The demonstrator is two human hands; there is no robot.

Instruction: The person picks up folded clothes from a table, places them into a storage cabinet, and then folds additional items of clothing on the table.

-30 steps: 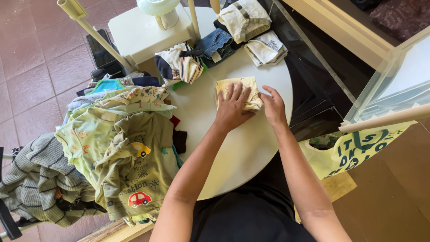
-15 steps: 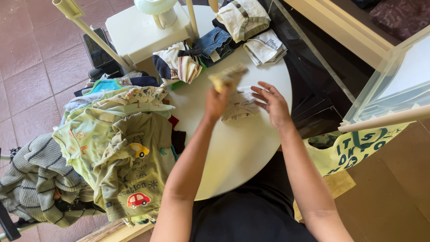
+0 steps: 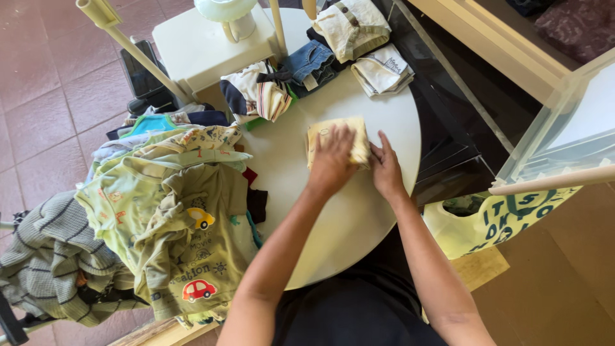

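Observation:
A small pale yellow folded garment (image 3: 320, 132) lies flat on the round white table (image 3: 359, 211). My left hand (image 3: 333, 160) presses palm-down on top of it, fingers spread. My right hand (image 3: 385, 170) rests at the garment's right edge, fingers touching it. To the left, a heap of unfolded light green children's clothes (image 3: 173, 205) with car prints spills over the table's left side.
Folded clothes sit at the table's far side: a striped piece (image 3: 256, 93), a denim piece (image 3: 311, 63), a beige piece (image 3: 352, 25), a white one (image 3: 383, 70). A grey striped garment (image 3: 45, 263) hangs at left. A clear plastic bin (image 3: 564, 128) and yellow bag (image 3: 487, 221) stand at right.
My left hand had lifted part of the yellow garment up; it has now come back down and both hands press the folded piece flat on the table.

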